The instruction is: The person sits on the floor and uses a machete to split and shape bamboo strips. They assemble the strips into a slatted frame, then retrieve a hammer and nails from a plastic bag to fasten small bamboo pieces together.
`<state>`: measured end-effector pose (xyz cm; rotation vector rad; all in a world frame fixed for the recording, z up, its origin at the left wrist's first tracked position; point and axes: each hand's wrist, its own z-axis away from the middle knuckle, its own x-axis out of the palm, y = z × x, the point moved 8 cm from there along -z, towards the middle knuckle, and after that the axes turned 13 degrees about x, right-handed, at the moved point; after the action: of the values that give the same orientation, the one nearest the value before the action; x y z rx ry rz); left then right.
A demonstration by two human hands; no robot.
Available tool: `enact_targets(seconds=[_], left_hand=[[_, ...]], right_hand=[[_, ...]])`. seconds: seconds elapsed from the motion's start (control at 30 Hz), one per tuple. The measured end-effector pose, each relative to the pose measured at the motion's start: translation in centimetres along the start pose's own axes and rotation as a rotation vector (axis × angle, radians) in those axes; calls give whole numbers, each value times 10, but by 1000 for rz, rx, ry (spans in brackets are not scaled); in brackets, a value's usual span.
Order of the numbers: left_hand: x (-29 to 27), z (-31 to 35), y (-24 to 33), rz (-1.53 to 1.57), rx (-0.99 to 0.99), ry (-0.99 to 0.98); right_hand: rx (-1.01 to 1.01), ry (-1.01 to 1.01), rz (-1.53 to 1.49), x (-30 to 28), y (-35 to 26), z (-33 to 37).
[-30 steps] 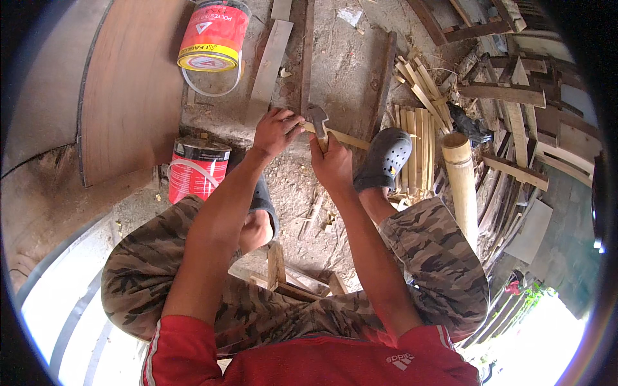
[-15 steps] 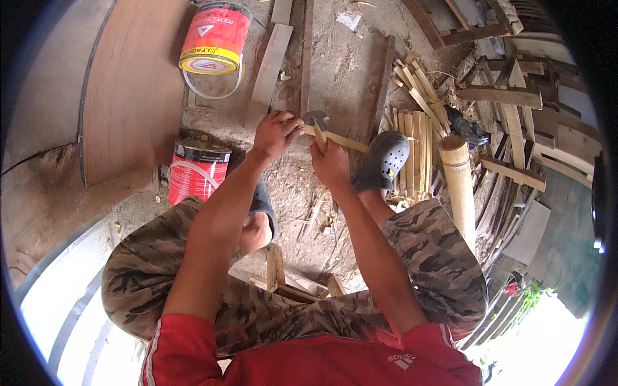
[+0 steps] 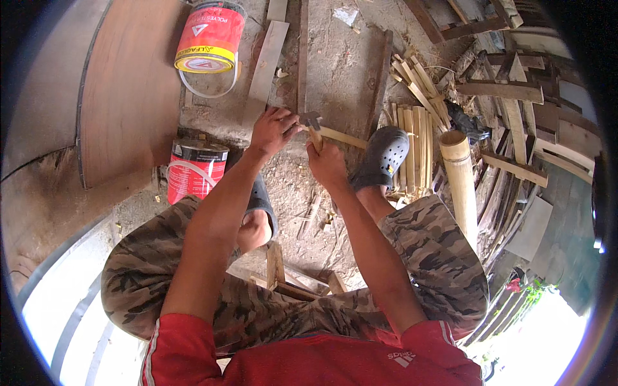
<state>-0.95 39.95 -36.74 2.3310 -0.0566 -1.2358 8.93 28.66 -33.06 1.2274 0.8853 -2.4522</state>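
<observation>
A hammer (image 3: 315, 134) is in my right hand (image 3: 327, 163), its fingers wrapped round the wooden handle. The dark metal head rests over or just above the left end of a thin, pale bamboo strip (image 3: 344, 137). My left hand (image 3: 273, 132) is closed, with its fingertips pinching that same end of the strip, beside the hammer head. Whether a nail is there too is too small to tell. The strip's right end reaches my dark clog (image 3: 388, 154). Beneath the strip run long wooden boards on the ground.
Two red paint cans (image 3: 211, 38) (image 3: 196, 168) stand at left, near a brown wooden panel (image 3: 132, 96). To the right are a bundle of bamboo strips (image 3: 415, 148), an upright bamboo pole (image 3: 458, 183) and stacked timber (image 3: 508, 128). A flat board (image 3: 267, 64) lies ahead.
The hammer head has shifted slightly left and down toward the strip's left end. My right hand has moved a little left with it; my left hand stays nearly in place.
</observation>
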Motion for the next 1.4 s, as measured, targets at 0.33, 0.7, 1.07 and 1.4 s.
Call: enact_targets(seconds=[0.33, 0.7, 1.07, 1.4], left_hand=[[1, 1, -1, 13, 10, -12], [1, -1, 1, 10, 1, -13], [5, 3, -4, 38, -6, -31], [6, 0, -3, 35, -20, -44]], right_hand=[[14, 110, -181, -16, -3, 8], [71, 51, -46, 5, 13, -5], [19, 118, -243, -13, 2, -1], [49, 185, -286, -14, 16, -1]])
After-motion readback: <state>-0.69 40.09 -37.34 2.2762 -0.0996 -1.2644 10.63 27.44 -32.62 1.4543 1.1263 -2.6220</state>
